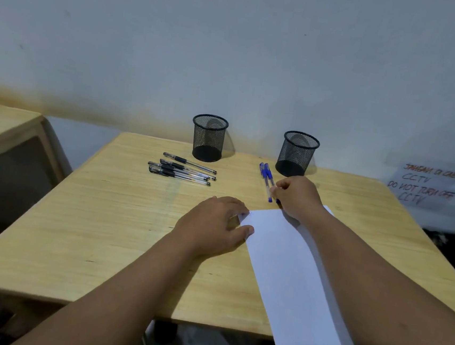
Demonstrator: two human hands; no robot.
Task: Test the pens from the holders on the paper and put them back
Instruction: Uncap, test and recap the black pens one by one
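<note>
Left hand: the left hand (217, 221) lies on the near-left corner of the paper (289, 267), fingers (241, 205) spread and fairly straight, thumb on the sheet's edge; it grasps nothing and most likely pins the sheet so it will not slide under a pen tip.
Right hand: the right hand (297, 197) sits at the paper's far corner with its fingers curled round a blue pen (277, 202), of which only a short dark piece shows below the knuckles; the tip is hidden, so whether it touches the sheet cannot be told.
Blue pens: two more blue pens (266, 180) lie side by side on the table (104, 230), just beside the right hand and near the right holder (297, 154), probably set within reach for their turn.
Black pens: four black pens (182, 170) lie in a loose row in front of the left holder (208, 138), well apart from the paper.
Holders: both mesh cups stand upright at the far edge by the wall and look empty, so no pen has gone back yet.
Paper: white, angled across the table, its near end hanging over the front edge; I can see no clear marks on it.
Surface: pale wood grain, flat and smooth.
Room: a plain, dimly lit wall (232, 47) behind; a second table (3, 123) to the left; a handwritten notice (428, 186) about CCTV low on the right.
</note>
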